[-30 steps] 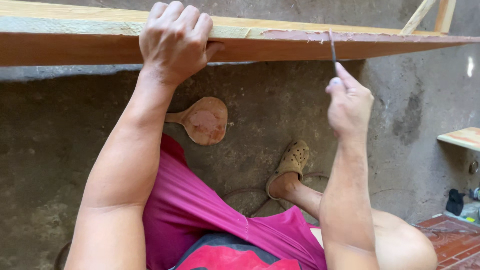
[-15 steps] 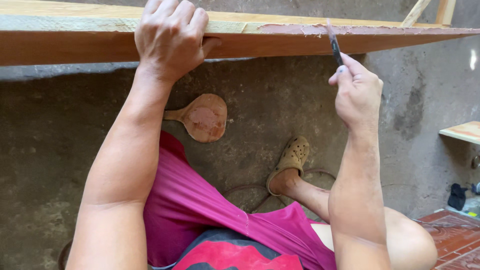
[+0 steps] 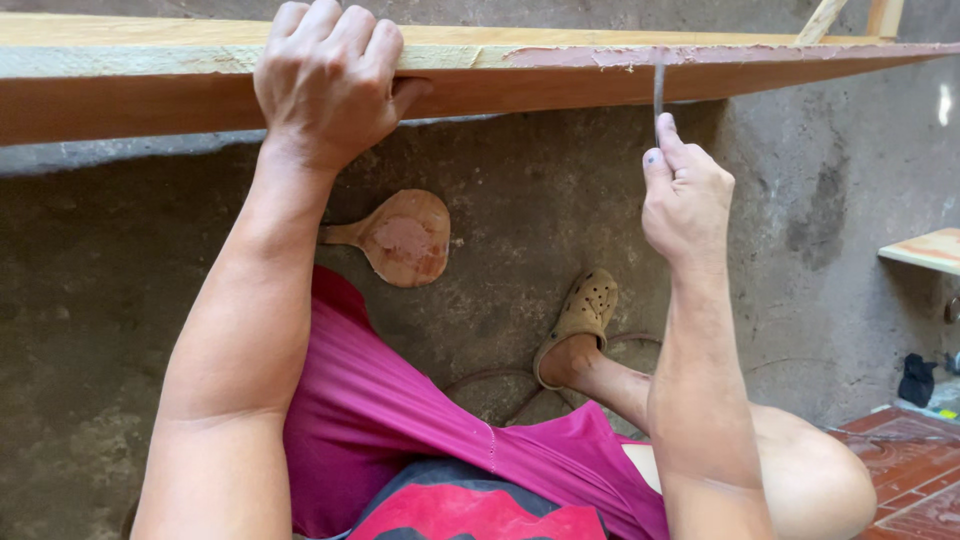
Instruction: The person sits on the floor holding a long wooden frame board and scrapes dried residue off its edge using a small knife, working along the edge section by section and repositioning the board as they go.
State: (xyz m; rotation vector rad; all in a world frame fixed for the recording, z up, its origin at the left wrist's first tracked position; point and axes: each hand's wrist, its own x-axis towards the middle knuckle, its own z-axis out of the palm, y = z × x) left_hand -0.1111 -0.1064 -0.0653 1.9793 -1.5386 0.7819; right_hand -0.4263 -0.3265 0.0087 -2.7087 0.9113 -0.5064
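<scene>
Concrete floor (image 3: 150,300) lies below, a paddle (image 3: 400,238) on it. The board (image 3: 130,85) is gripped by the left hand (image 3: 328,80); a thin blade (image 3: 658,95) is pinched against its edge by the right hand (image 3: 685,195).

No packages, no labels, no signs, no screens anywhere in view

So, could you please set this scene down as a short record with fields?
Left hand: left hand grips the edge of the wooden board, fingers curled over the top.
Right hand: right hand holds a thin metal blade upright against the board's edge.
Board edge: reddish paste near the blade.
Floor: wooden paddle, smeared pink.
Foot: tan clog.
</scene>
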